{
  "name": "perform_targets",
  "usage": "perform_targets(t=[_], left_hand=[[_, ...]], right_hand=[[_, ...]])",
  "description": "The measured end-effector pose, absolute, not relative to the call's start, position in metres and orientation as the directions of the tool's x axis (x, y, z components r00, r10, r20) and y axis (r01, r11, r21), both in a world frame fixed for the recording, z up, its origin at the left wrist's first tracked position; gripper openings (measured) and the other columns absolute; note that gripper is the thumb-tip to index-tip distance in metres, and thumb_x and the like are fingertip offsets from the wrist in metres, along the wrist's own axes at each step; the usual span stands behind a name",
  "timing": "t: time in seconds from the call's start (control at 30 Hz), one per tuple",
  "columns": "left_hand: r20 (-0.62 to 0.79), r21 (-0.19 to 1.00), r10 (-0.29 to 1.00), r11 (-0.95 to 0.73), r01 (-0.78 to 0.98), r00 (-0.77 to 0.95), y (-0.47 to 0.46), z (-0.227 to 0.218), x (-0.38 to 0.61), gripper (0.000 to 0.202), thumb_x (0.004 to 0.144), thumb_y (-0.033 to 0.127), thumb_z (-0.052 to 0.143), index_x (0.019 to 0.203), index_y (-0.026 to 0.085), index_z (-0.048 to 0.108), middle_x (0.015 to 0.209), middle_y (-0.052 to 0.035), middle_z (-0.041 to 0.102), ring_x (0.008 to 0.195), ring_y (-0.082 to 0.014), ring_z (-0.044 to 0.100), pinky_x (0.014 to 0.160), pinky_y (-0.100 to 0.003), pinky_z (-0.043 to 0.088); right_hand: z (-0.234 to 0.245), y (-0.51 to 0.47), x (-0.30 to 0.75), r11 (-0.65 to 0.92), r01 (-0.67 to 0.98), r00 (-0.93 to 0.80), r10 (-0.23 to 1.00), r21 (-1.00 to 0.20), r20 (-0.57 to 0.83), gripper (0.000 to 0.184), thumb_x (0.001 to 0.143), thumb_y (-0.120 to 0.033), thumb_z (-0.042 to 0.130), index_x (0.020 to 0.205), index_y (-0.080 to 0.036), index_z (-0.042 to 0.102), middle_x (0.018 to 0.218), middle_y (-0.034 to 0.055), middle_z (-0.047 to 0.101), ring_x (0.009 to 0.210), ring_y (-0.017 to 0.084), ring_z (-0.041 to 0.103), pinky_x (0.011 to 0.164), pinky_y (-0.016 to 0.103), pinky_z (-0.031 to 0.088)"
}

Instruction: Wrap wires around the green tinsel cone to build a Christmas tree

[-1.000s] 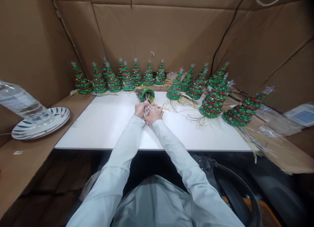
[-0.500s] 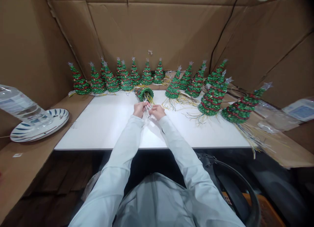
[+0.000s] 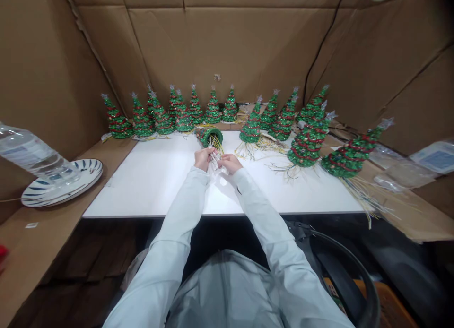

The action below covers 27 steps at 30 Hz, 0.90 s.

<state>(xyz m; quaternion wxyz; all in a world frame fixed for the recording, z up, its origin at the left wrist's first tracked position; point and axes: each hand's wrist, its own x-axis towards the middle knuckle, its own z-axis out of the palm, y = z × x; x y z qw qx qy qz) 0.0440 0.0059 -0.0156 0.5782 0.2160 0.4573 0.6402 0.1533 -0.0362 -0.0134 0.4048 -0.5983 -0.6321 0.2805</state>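
Tipped-over bead tree (image 3: 208,137) lies on its side on the far part of the desk (image 3: 283,195), near the middle, its open base facing the person. A bundle of wires (image 3: 214,148), pale and yellow, sticks out of the base toward the hands. Left hand (image 3: 203,159) is closed around the wires, grip pinching them just below the base. Right hand (image 3: 230,163) is just beside it, fingers curled in against the bundle; can't tell if that grip is pinching or only touching. Both hands sit over the desk, pale sleeves (image 3: 177,210) reaching in from the near edge.

Upright trees (image 3: 213,109) stand in a row along the far edge of the desk. More trees are off its right side, larger ones (image 3: 307,141) with loose yellow wires (image 3: 358,195) spread under them. Left of the desk is a blue-striped plate (image 3: 62,182), with a clear water bottle (image 3: 30,151) tilted above it; can't tell if they touch. Plastic bags (image 3: 400,174) lie right of the desk. Cardboard walls (image 3: 227,44) rise behind it.
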Motion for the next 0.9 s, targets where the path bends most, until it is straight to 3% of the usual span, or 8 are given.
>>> perform_targets(t=[0.1,0.23,0.33,0.4,0.53,0.6,0.73,0.9], left_hand=[[-0.237,0.836,0.942,0.074,-0.543,-0.237,0.008,-0.017,0.043,0.012,0.062,-0.001,0.060,0.056,0.008,0.056,0.051,-0.0028,0.056,0.051,-0.0112,0.057,0.059,-0.024,0.049],[-0.236,0.833,0.942,0.069,-0.549,-0.240,0.008,-0.017,0.043,0.012,0.062,-0.002,0.060,0.056,0.008,0.057,0.051,-0.0032,0.057,0.051,-0.0107,0.057,0.061,-0.024,0.050],[-0.224,0.833,0.945,0.059,-0.550,-0.237,0.007,-0.016,0.043,0.010,0.062,-0.001,0.061,0.058,0.008,0.058,0.052,-0.0037,0.059,0.052,-0.0113,0.058,0.063,-0.025,0.051],[-0.229,0.829,0.942,0.058,-0.556,-0.244,0.006,-0.016,0.043,0.010,0.061,0.000,0.063,0.059,0.008,0.058,0.053,-0.0037,0.059,0.053,-0.0115,0.058,0.064,-0.025,0.051],[-0.225,0.825,0.943,0.051,-0.562,-0.245,0.006,-0.016,0.043,0.011,0.061,-0.001,0.063,0.058,0.008,0.058,0.054,-0.0041,0.059,0.055,-0.0115,0.060,0.063,-0.023,0.051],[-0.219,0.830,0.948,0.058,-0.554,-0.229,0.006,-0.017,0.042,0.009,0.062,0.000,0.062,0.058,0.007,0.058,0.055,-0.0047,0.060,0.054,-0.0114,0.059,0.062,-0.023,0.051],[-0.214,0.835,0.952,0.062,-0.547,-0.220,0.007,-0.019,0.041,0.007,0.061,0.001,0.063,0.060,0.007,0.059,0.056,-0.0059,0.060,0.055,-0.0125,0.060,0.062,-0.024,0.051],[-0.223,0.830,0.951,0.071,-0.553,-0.213,0.005,-0.018,0.042,0.007,0.061,0.002,0.063,0.061,0.008,0.059,0.056,-0.0053,0.060,0.057,-0.0131,0.060,0.062,-0.024,0.051]], right_hand=[[-0.007,-0.042,0.157,0.023,0.389,-0.054,0.999,-0.921,0.003,0.013,0.050,-0.027,0.055,0.041,-0.019,0.058,0.078,-0.0014,0.064,0.085,0.017,0.057,0.077,0.026,0.043],[0.004,-0.047,0.167,0.040,0.202,0.046,0.998,-0.979,0.050,0.015,0.053,-0.027,0.053,0.043,-0.017,0.056,0.081,0.0008,0.064,0.078,0.015,0.058,0.072,0.024,0.044],[0.010,-0.047,0.173,0.080,0.303,0.315,0.932,-0.949,0.179,0.013,0.056,-0.028,0.053,0.052,-0.017,0.059,0.079,0.0012,0.063,0.079,0.015,0.057,0.078,0.026,0.043],[0.013,-0.046,0.177,0.045,0.390,0.364,0.910,-0.920,0.199,0.010,0.056,-0.027,0.055,0.054,-0.018,0.059,0.068,-0.0001,0.062,0.075,0.015,0.057,0.078,0.029,0.044],[0.015,-0.046,0.188,-0.060,0.227,0.294,0.956,-0.972,0.010,0.009,0.056,-0.026,0.058,0.052,-0.017,0.057,0.046,-0.0033,0.052,0.055,0.013,0.055,0.055,0.024,0.047],[0.016,-0.044,0.194,-0.043,0.082,0.446,0.895,-0.996,-0.002,0.011,0.059,-0.027,0.057,0.059,-0.016,0.059,0.045,-0.0037,0.050,0.049,0.012,0.053,0.047,0.022,0.045],[0.016,-0.043,0.201,0.119,0.050,0.691,0.713,-0.992,0.120,0.022,0.069,-0.030,0.050,0.081,-0.014,0.060,0.064,0.0002,0.059,0.055,0.011,0.057,0.052,0.023,0.048],[0.014,-0.050,0.181,0.333,0.424,0.368,0.786,-0.842,0.496,0.028,0.075,-0.020,0.044,0.096,-0.018,0.061,0.104,0.0064,0.058,0.101,0.017,0.052,0.084,0.032,0.043]])
